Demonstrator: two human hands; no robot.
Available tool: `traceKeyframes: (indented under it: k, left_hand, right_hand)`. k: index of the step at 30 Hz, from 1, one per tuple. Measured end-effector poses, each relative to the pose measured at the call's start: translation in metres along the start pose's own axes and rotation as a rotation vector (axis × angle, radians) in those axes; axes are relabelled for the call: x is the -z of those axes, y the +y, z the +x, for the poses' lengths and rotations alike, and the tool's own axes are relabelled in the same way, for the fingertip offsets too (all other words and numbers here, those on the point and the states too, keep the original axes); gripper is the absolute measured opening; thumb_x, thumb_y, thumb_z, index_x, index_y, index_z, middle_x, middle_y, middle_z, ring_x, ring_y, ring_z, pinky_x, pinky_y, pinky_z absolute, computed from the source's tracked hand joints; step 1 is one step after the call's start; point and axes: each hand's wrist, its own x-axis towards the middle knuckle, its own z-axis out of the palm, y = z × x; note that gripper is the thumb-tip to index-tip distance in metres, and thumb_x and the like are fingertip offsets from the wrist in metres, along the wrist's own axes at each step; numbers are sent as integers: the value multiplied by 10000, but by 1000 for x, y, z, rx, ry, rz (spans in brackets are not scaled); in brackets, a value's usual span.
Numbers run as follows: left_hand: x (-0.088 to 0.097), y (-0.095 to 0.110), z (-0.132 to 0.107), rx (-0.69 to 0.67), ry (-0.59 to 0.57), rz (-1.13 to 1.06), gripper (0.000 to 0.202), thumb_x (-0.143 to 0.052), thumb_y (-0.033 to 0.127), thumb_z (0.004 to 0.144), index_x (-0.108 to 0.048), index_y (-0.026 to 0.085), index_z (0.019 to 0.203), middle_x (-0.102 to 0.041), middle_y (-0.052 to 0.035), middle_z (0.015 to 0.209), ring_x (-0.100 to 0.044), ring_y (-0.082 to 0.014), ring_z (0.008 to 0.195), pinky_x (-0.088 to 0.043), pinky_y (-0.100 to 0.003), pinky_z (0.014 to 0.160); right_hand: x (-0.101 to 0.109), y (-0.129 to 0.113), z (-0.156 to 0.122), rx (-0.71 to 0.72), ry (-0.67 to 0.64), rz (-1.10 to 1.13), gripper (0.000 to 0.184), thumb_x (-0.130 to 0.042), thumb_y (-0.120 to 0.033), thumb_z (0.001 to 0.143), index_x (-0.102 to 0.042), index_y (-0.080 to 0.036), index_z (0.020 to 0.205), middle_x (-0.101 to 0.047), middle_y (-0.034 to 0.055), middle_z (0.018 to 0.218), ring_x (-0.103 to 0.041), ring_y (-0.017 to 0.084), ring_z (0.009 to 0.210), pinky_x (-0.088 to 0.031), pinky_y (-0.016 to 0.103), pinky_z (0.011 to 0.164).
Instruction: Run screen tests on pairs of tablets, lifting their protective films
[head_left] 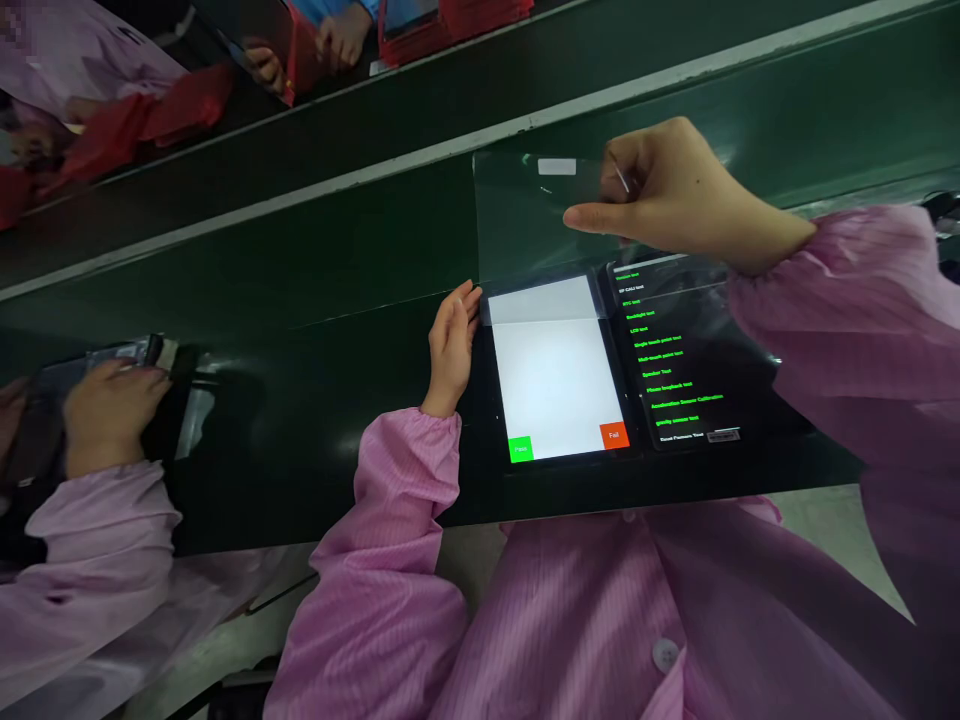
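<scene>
A tablet (555,370) lies lit on the green bench, its white screen showing a green "Pass" box and a red "Fail" box. Along its left edge rests my left hand (452,350), fingers stretched out at the upper left corner. My right hand (667,190), raised above the tablet's far side, pinches a clear plastic film (525,215) by its right part. The film carries a small white label (556,167), and its lower end overlaps the top strip of the screen. Beside it, on the right, a second tablet (675,360) shows a list of green test names, partly hidden by my right sleeve.
On the left, a co-worker's hand (112,410) works over a dark device. Across the bench, beyond a pale rail (420,150), other people's hands handle red sleeves (187,100) and a dark panel. A red stack (450,28) stands at the top.
</scene>
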Motion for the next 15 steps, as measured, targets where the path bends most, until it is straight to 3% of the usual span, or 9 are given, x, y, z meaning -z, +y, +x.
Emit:
traceKeyframes:
  k: [4,8,11,15]
  left_hand:
    - [9,17,-24,127,-5,-45,527,-535,699,982,-615,329,1347,-598,-86,1525,-487,-299,1505,-420,-507,1220]
    - [11,27,-68,200,15,-75,533,-709,648,898,-619,345,1327,-566,-88,1550,-488,-322,1499,-421,-527,1224]
    - [-1,28,-94,149,-24,1,688,-828,604,818,-567,333,1393,-527,-102,1573,-443,-334,1527,-380,-517,1260]
    - [-21,32,-107,118,-46,193,1075,-950,554,682,-373,348,1567,-356,-127,1683,-305,-388,1591,-304,-570,1293]
  right_hand:
    - [-4,1,-11,75,-35,17,513,-848,-214,852,-404,-228,596,-469,-57,554,-395,97,534,-298,295,532]
    - [-15,3,-25,210,-70,-38,486,-811,-321,882,-413,-233,618,-450,-53,565,-382,112,538,-317,323,554]
    - [-22,4,-30,227,-96,-92,452,-757,-401,911,-424,-239,651,-467,-42,580,-423,127,527,-356,331,557]
    - [-25,4,-30,236,-98,-126,412,-724,-397,905,-435,-236,660,-495,-37,597,-454,132,518,-383,333,576]
